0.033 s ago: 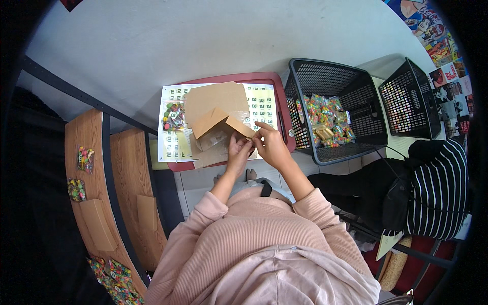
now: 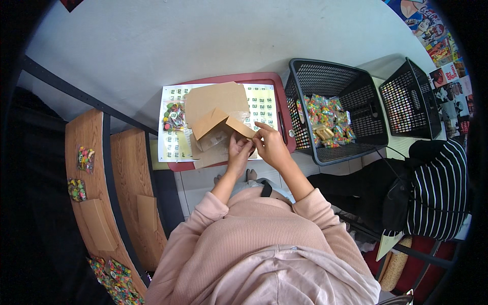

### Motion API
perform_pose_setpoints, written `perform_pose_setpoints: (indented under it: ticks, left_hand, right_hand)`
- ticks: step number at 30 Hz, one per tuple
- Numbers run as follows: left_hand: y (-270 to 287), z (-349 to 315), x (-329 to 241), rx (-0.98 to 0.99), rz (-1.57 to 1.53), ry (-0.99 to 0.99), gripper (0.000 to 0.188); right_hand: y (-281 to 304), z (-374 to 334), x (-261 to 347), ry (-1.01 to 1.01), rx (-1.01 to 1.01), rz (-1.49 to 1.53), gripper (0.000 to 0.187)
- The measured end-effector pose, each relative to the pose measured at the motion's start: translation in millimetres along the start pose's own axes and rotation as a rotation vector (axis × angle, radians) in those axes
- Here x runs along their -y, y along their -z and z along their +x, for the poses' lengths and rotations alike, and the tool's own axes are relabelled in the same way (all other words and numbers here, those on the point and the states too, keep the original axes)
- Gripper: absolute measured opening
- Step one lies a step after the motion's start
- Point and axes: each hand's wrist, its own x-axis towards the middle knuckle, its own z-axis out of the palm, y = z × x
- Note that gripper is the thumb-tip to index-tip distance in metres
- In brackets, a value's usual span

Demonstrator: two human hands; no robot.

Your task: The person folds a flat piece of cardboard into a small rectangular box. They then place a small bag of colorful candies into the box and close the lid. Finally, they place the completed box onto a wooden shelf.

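Rows of repeated dark print on the pale label sheet (image 2: 263, 104), lettering on wall posters (image 2: 452, 74)

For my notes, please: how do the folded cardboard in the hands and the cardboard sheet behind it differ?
The folded cardboard is bent into angled panels; the cardboard sheet lies flat. The left hand and right hand are on the folded cardboard; the cardboard sheet rests on printed paper. Both are brown.

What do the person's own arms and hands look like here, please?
The arms are in pale pink, ribbed sleeves that end well short of the wrists. The left hand and right hand are ungloved, and no watch or bracelet shows on either side.
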Motion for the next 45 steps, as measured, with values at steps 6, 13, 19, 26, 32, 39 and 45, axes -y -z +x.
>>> perform_pose_setpoints:
  ticks: [6,13,19,26,32,39,45]
  left_hand:
    - [-6,-1,0,-0.033,0.031,-0.025,0.066]
    - [-8,-1,-2,-0.011,0.073,-0.05,0.059]
    - [-11,1,-11,-0.028,0.071,-0.095,0.059]
    - [-9,3,-13,0.002,0.098,-0.093,0.062]
    - [-18,5,-23,0.054,0.225,-0.254,0.066]
    - [-62,-11,-66,0.127,0.246,-0.479,0.068]
    - [-89,-32,-102,0.158,0.406,-0.483,0.056]
  right_hand:
    - [-3,-4,0,-0.04,-0.008,-0.055,0.01]
    - [-2,-7,-7,-0.019,-0.01,0.021,0.009]
    - [-2,-12,-2,-0.057,0.016,0.144,0.031]
    - [-15,-18,-17,-0.043,-0.076,0.104,0.036]
    - [-9,-13,-4,0.036,-0.165,0.143,0.032]
    - [15,-4,29,0.453,-0.412,0.035,0.027]
    - [33,3,36,0.629,-0.507,-0.153,0.026]
